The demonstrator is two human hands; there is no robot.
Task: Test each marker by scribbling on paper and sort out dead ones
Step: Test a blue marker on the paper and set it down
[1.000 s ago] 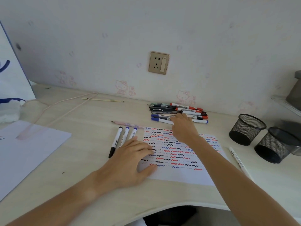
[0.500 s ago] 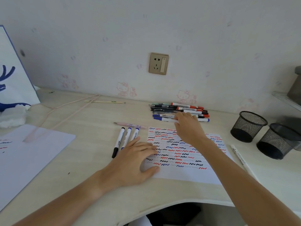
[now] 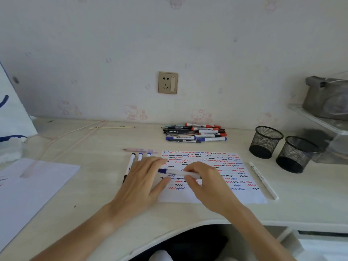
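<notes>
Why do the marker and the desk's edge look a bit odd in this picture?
Head view: the blue-capped marker in the right hand is smeared by motion blur; the wide-angle lens bows the desk edge; the light is soft and even, with no glare on the paper.

— How do the 2 hands sit?
— The right hand (image 3: 203, 178) has its fingers curled, pinching a marker (image 3: 178, 172) that lies crosswise, its blue cap sticking out to the left of the grip.
— And the left hand (image 3: 145, 181)?
— Flat, palm down, fingers straight, fingertips just beside that cap. Both forearms come up from the bottom edge.
</notes>
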